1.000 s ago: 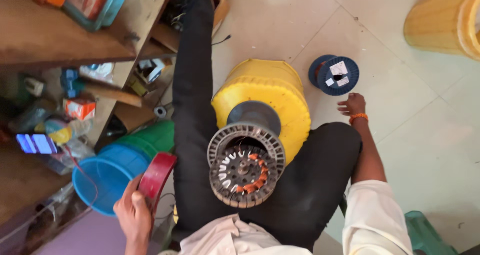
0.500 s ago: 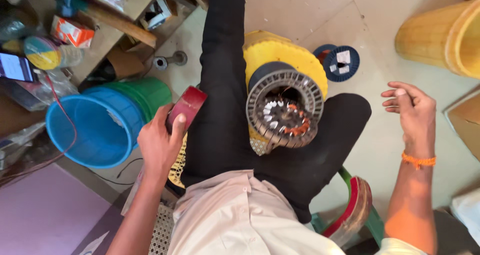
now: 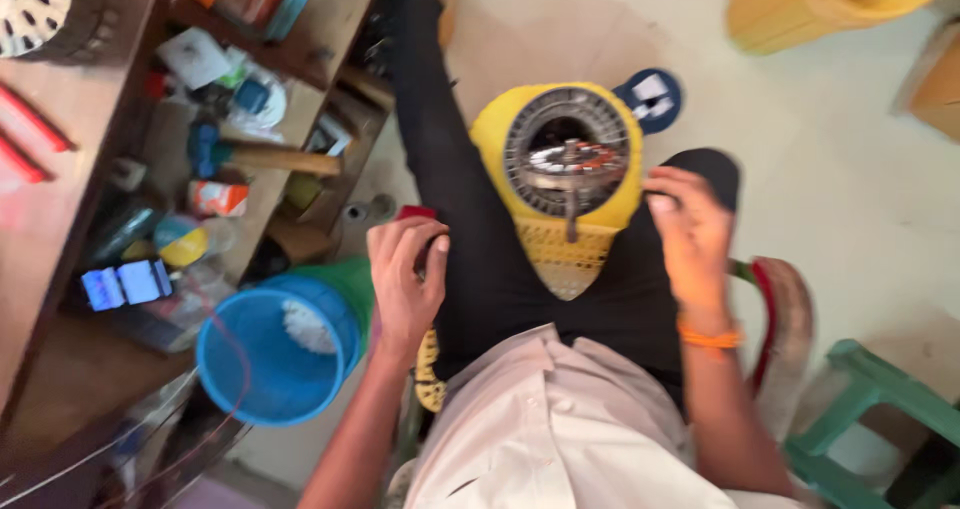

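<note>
Red spool (image 3: 415, 213) sits in our left hand (image 3: 405, 279), fingers curled round it so only its top edge shows past the knuckles, just left of the black trouser leg (image 3: 470, 219). We note the motor stator (image 3: 567, 154), a round grey ring with copper windings inside, resting on a yellow basket (image 3: 570, 239) between the knees, far of the torso. Our right hand (image 3: 692, 239) hovers just right of the stator, fingers loosely bent and slightly apart, holding nothing we can make out; the frame is motion-blurred. An orange band (image 3: 708, 337) circles that wrist. A blue bucket (image 3: 275, 354) stands near left, beside the left forearm. A blue reel (image 3: 652, 97) lies on the floor, far right of the stator.
</note>
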The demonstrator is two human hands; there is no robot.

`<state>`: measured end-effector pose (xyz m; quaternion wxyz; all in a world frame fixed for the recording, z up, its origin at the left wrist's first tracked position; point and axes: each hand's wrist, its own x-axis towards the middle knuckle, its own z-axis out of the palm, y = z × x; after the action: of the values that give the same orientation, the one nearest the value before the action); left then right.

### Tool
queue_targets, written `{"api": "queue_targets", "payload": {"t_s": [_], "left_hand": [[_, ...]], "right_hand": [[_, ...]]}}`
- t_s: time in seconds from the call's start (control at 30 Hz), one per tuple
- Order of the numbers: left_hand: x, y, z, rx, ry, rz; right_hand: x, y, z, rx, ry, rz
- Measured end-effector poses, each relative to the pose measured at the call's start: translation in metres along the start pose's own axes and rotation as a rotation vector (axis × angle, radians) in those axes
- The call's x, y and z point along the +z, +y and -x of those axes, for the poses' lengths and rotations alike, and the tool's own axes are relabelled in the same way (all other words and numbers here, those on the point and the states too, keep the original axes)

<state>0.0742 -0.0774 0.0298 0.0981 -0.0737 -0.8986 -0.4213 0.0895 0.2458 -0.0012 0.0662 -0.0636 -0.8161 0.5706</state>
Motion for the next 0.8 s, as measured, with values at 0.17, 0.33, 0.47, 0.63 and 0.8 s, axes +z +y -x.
{"api": "queue_targets", "payload": {"t_s": [0.17,0.33,0.47,0.63,0.8], "left_hand": [[0.035,0.025,-0.008,0.116,-0.203,0.272],[0.063,0.040,0.000,0.116,-0.105,0.394],[0.081,0.038,0.007,-0.068,-0.089,0.432],[0.099,0.023,0.000,0.078,-0.087,0.259],[0.120,0.012,-0.022,0.381,-0.108,-0.057]], "right_hand": [[0.039,0.002,-0.011,-0.013,0.096,-0.089],[0.046,0.020,-0.020,-0.023,0.126,-0.124],[0.064,0.023,-0.020,-0.039,0.076,-0.035],[0.085,0.020,-0.016,-0.120,0.200,-0.058],[0.077,0.020,-0.015,-0.141,0.137,0.025]]}}
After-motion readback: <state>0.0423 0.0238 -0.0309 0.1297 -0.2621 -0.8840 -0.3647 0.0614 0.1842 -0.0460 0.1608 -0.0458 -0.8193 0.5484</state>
